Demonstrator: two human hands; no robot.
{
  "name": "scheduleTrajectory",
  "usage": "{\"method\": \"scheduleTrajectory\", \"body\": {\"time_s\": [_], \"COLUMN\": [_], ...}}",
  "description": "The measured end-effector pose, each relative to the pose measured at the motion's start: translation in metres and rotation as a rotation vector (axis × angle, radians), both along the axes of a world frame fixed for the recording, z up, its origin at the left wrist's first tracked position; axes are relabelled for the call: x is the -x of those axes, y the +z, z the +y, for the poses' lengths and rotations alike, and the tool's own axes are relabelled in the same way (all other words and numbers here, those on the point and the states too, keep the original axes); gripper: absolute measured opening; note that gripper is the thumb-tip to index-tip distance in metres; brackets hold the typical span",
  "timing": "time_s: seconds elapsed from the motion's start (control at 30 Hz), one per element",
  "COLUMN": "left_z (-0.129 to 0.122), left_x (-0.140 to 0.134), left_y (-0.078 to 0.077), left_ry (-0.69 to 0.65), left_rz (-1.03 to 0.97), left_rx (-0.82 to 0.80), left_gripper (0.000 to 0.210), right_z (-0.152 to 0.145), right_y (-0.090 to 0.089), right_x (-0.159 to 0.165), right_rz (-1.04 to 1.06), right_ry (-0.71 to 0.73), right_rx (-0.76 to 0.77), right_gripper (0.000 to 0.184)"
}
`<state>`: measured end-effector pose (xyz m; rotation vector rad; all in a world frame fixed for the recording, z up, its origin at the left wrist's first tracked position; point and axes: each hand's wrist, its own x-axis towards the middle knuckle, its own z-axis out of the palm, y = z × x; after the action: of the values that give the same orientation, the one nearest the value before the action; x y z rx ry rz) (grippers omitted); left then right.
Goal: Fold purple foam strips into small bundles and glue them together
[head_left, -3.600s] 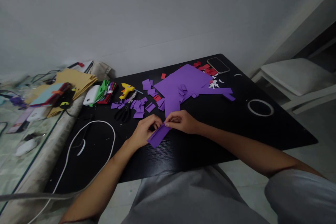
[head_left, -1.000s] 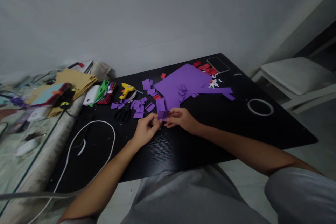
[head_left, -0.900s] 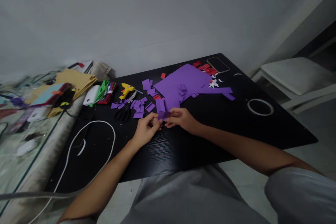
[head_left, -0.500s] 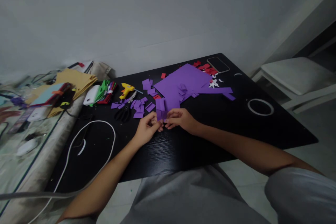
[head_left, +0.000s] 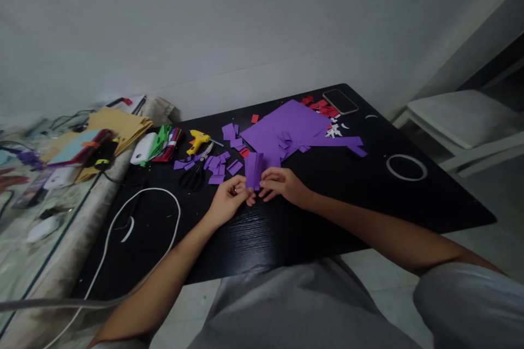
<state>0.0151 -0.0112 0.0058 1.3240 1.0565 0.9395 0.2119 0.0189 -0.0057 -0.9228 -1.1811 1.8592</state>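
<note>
Between my hands, a creased strip of purple paper [head_left: 254,169] stands up above the near part of the black table [head_left: 254,234]. My left hand [head_left: 230,197] pinches its lower left end between thumb and fingers. My right hand [head_left: 282,185] has its curled fingertips at the strip's lower right edge, closed on it. Just beyond lies a large purple sheet [head_left: 295,117]. Several small cut purple pieces [head_left: 216,164] are scattered to the left of the strip, with black-handled scissors [head_left: 196,169] beside them.
A yellow glue gun [head_left: 198,140] lies behind the scissors. Red scraps [head_left: 319,106] and a phone [head_left: 340,101] are at the far right. A roll of tape [head_left: 406,167] rests on the right side. A white cable [head_left: 107,245] loops over the left side. A white chair [head_left: 466,114] stands at right.
The purple strip has turned slightly and shifted a little right, showing its lengthwise crease more plainly. Both hands stay nearly where they were.
</note>
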Motion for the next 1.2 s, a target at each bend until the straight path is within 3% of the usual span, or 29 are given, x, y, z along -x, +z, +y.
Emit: {"method": "scheduleTrajectory", "body": {"time_s": [0.2,0.67,0.9,1.2], "left_z": [-0.0018,-0.0019,-0.0018,0.0009], "left_x": [-0.0024,-0.0033,-0.0055,-0.0039], "left_y": [-0.004,-0.004,-0.0031,-0.0041], "left_ry": [-0.026,-0.004,0.007,0.014], "left_rz": [0.046,-0.017,0.044,-0.034], "left_rx": [0.024,0.023,-0.042,0.022], "left_gripper": [0.026,0.033,0.029,0.03], "right_z": [-0.0051,-0.0048,-0.0076,-0.0104], "right_y": [-0.0022,-0.0067,0.0002,0.0], "right_x": [0.0037,0.0036,0.0029,0.0036], "right_rz": [-0.123,-0.126,-0.146,-0.071], "right_ry": [-0.104,-0.125,-0.132,-0.092], "right_rx": [-0.184,-0.216,-0.35,-0.327], "right_gripper": [0.04,0.034,0.018,0.026]}}
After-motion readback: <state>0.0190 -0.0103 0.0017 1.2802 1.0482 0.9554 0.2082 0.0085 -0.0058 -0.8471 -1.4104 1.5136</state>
